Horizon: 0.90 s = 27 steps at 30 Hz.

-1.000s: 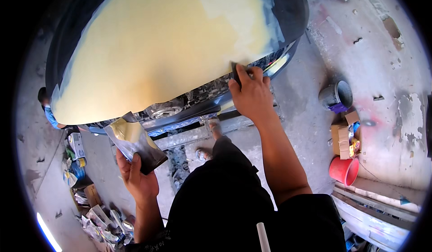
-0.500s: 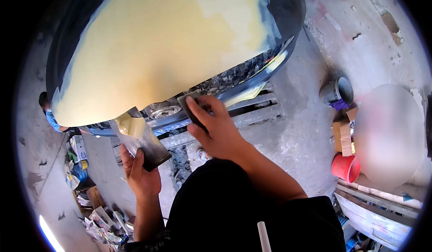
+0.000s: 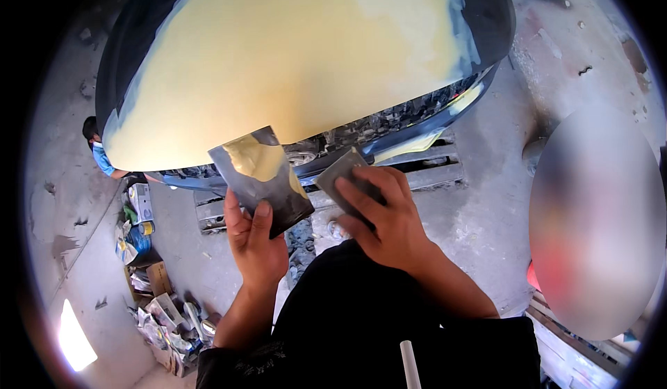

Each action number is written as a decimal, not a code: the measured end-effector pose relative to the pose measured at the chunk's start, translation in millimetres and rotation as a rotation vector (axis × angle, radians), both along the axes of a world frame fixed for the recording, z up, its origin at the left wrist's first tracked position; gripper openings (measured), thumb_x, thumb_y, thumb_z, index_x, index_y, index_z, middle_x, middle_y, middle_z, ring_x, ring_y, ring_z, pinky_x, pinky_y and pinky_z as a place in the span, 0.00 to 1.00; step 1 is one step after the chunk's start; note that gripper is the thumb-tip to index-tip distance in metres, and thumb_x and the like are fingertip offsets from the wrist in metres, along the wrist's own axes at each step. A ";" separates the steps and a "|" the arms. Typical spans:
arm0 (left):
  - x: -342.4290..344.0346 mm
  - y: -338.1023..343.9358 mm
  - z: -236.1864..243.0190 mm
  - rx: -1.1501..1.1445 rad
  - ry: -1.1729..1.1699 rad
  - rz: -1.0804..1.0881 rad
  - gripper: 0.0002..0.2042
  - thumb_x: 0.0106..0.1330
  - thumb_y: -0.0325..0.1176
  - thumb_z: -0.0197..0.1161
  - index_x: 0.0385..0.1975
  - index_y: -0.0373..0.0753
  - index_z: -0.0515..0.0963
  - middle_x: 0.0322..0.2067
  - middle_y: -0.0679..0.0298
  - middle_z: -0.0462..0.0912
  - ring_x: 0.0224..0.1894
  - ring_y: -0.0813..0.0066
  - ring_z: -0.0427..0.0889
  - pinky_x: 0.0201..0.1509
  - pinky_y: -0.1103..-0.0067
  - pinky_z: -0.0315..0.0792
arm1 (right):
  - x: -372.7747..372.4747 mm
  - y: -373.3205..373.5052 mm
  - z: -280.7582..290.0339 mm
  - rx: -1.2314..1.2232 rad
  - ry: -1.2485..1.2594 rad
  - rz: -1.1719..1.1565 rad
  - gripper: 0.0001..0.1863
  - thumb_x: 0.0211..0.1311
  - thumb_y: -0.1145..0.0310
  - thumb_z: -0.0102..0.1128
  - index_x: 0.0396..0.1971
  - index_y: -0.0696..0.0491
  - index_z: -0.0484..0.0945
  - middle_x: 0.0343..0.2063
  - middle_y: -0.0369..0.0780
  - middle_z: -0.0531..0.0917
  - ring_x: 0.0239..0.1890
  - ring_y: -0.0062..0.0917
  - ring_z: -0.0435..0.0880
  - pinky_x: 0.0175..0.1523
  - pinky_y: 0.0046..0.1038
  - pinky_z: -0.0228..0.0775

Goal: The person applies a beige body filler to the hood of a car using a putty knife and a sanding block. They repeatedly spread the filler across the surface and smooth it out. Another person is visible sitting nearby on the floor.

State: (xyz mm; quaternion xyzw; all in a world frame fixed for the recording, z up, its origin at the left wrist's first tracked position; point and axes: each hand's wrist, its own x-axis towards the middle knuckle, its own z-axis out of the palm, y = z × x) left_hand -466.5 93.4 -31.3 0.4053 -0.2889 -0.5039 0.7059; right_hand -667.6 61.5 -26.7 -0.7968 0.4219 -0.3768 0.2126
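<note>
My left hand [image 3: 258,246] is closed on a flat dark rectangular putty board [image 3: 283,198], with its thumb on top. A lump of pale yellow filler putty [image 3: 253,159] sticks to the board's far end. In my right hand [image 3: 392,222] is a thin dark putty spreader [image 3: 345,166], fingers laid across its face and its near edge hidden by them. The two tools are apart, side by side. Just beyond them is a car hood [image 3: 292,62], dark at the borders and broadly coated in smooth pale yellow filler.
Below the hood's edge show the engine bay [image 3: 389,118] and a blue bumper [image 3: 410,137]. A person in blue [image 3: 102,156] is crouched at the far left. Papers and boxes [image 3: 167,319] lie lower left. A white slim rod [image 3: 410,365] rises at the bottom; a blurred patch covers the right.
Both hands have come nearer each other and the spreader has drawn back from the hood's front edge. The board is turned more face-up. The whole view has shifted, with the car further right.
</note>
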 end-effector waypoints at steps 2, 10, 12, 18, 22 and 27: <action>-3.1 -1.7 3.6 -0.004 -0.027 -0.022 0.26 0.65 0.20 0.48 0.63 0.38 0.55 0.57 0.57 0.68 0.58 0.65 0.69 0.61 0.68 0.65 | 11.7 7.1 1.9 0.011 0.074 0.050 0.23 0.48 0.66 0.66 0.48 0.50 0.77 0.49 0.43 0.70 0.51 0.44 0.68 0.53 0.40 0.64; 11.4 -2.9 -2.9 -0.052 -0.183 0.051 0.25 0.66 0.20 0.46 0.64 0.35 0.53 0.57 0.55 0.68 0.57 0.63 0.70 0.60 0.66 0.66 | -6.2 -10.6 -43.4 0.023 0.269 -0.247 0.26 0.48 0.64 0.64 0.51 0.46 0.74 0.52 0.40 0.68 0.52 0.42 0.66 0.50 0.44 0.62; 16.9 1.1 -3.3 -0.058 -0.174 0.057 0.25 0.66 0.20 0.46 0.64 0.36 0.53 0.57 0.55 0.67 0.58 0.63 0.69 0.62 0.64 0.64 | -10.0 -28.6 -52.8 -0.028 0.285 -0.384 0.27 0.47 0.65 0.63 0.52 0.44 0.72 0.53 0.39 0.67 0.52 0.43 0.65 0.50 0.44 0.61; 21.9 5.8 -12.1 0.034 -0.101 0.062 0.26 0.66 0.20 0.46 0.64 0.37 0.53 0.58 0.55 0.67 0.59 0.61 0.67 0.63 0.62 0.62 | -2.7 -60.2 -70.0 -0.143 0.348 -0.494 0.29 0.50 0.66 0.62 0.56 0.42 0.70 0.54 0.40 0.65 0.54 0.47 0.62 0.52 0.46 0.58; 27.7 9.7 -15.0 0.073 -0.099 0.097 0.26 0.65 0.19 0.46 0.64 0.37 0.53 0.58 0.55 0.66 0.59 0.61 0.67 0.63 0.63 0.62 | 2.2 -61.8 -87.2 -0.129 0.338 -0.490 0.28 0.50 0.66 0.62 0.56 0.41 0.70 0.55 0.40 0.64 0.54 0.48 0.62 0.51 0.48 0.58; 28.7 7.1 -11.3 0.069 -0.106 0.111 0.26 0.65 0.19 0.46 0.64 0.38 0.55 0.58 0.56 0.66 0.60 0.61 0.67 0.63 0.64 0.62 | -4.4 -54.1 -92.6 -0.082 0.338 -0.510 0.28 0.51 0.66 0.61 0.56 0.41 0.70 0.55 0.41 0.64 0.54 0.47 0.62 0.51 0.48 0.59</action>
